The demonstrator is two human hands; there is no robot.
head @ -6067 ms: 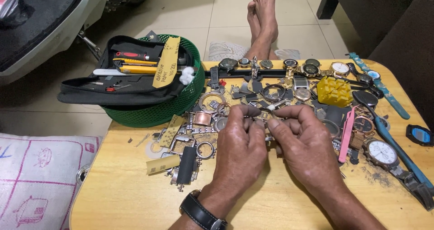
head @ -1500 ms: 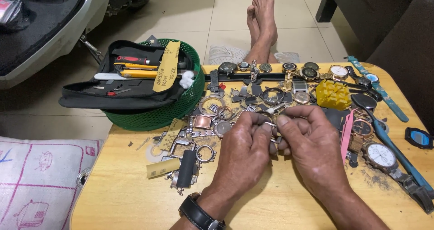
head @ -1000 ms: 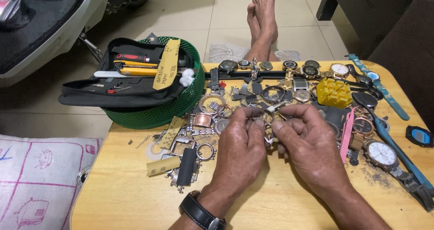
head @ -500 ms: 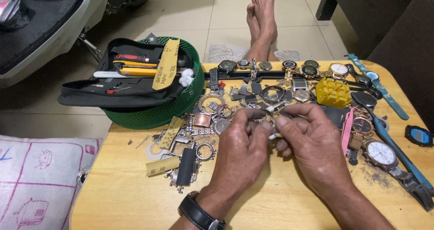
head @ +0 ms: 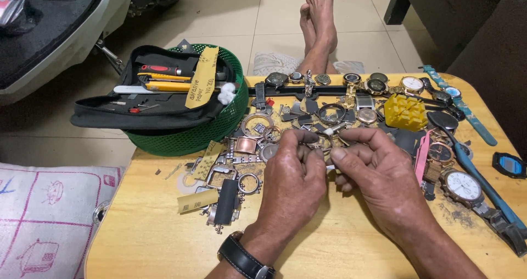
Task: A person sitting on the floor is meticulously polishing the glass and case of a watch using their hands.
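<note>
At the centre of the frame the left hand (head: pixel 293 175) and right hand (head: pixel 379 172) curl shut, fingertips pinching a small metal watch part (head: pixel 329 168) between them, held just above the wooden tabletop (head: pixel 164 240) beside the heaped watch pieces (head: pixel 307 114).

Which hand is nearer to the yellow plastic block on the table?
Right. The right hand lies just below and left of the yellow plastic block, its fingers close under it. The left hand sits farther left, beyond the right hand, with watch parts between.
</note>
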